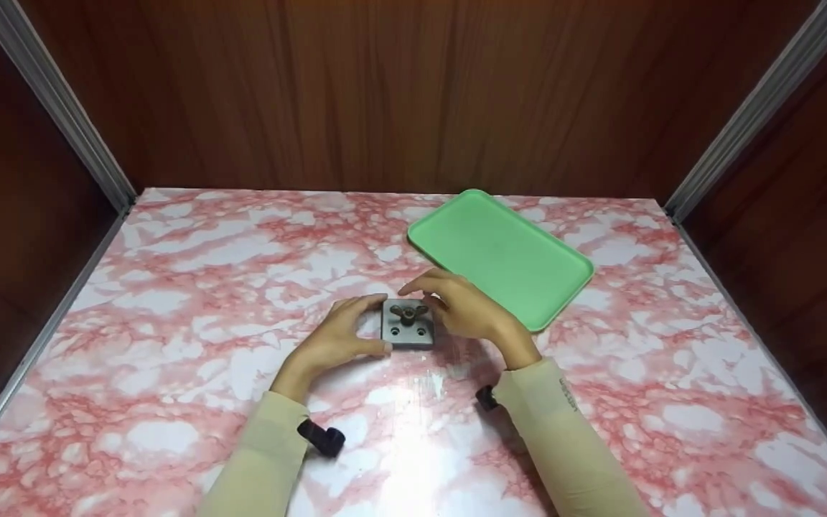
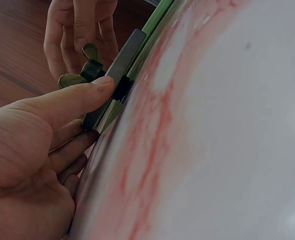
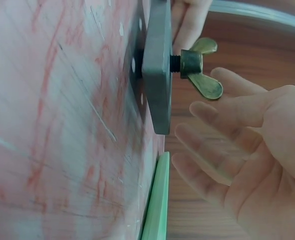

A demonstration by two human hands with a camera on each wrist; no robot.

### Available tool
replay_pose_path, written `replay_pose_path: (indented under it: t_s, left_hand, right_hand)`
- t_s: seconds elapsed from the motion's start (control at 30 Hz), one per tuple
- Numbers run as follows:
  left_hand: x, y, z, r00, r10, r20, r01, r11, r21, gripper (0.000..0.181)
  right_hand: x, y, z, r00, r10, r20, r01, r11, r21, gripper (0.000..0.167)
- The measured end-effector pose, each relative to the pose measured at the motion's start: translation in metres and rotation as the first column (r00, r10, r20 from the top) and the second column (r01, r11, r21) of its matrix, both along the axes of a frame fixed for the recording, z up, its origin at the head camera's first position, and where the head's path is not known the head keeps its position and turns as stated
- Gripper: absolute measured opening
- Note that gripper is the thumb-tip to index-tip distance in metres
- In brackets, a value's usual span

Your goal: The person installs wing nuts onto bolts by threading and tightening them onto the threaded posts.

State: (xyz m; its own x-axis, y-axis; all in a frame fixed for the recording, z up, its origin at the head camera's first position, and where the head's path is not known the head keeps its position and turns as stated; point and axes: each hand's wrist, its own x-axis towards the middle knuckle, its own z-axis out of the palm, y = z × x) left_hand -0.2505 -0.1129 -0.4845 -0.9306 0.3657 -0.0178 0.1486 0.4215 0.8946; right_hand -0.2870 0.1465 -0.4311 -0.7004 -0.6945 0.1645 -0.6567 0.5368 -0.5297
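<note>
A square grey metal plate lies at the middle of the marbled table, with two holes showing near its front edge. A brass-coloured wing nut stands on a threaded bolt through it; the right wrist view shows the wing nut above the plate, with thread between. My left hand grips the plate's left side, thumb at the near corner and fingers at the far one. My right hand hovers at the right, its fingers loosely bent beside the wing nut and holding nothing.
A green tray lies at an angle behind and to the right of the plate, close to my right hand. Brown wood-grain panels wall the back and both sides of the table.
</note>
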Motion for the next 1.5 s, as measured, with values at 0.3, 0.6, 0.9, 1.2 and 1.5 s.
replay_pose_path:
  t_s: [0.3,0.6,0.9,1.2,1.5]
  left_hand:
    - [-0.0005,0.0000,-0.0007,1.000,0.002,0.013,-0.002,1.000,0.015,0.091]
    - [-0.0003,0.0005,0.0001,1.000,0.007,0.010,-0.007,1.000,0.008,0.091]
    - [0.0009,-0.0001,0.0001,1.000,0.008,0.009,-0.009,1.000,0.013,0.088]
    - [0.0015,-0.0001,0.0003,1.000,0.005,0.018,-0.005,1.000,0.010,0.089]
    - [0.0008,-0.0002,0.0001,1.000,0.001,0.027,-0.002,1.000,0.017,0.090]
  right_hand:
    - [-0.0002,-0.0004,0.0009,1.000,0.016,-0.001,-0.016,1.000,0.022,0.038]
    - [0.0004,-0.0021,0.0017,0.999,0.048,-0.019,-0.048,0.998,0.035,0.041]
    - [0.0020,-0.0047,0.0003,0.997,0.070,-0.045,-0.067,0.997,0.049,0.047]
    - [0.0024,-0.0051,-0.0015,0.997,0.075,-0.021,-0.074,0.996,0.046,0.048]
    - [0.0022,-0.0045,-0.0003,0.999,0.053,0.001,-0.053,0.997,0.064,0.047]
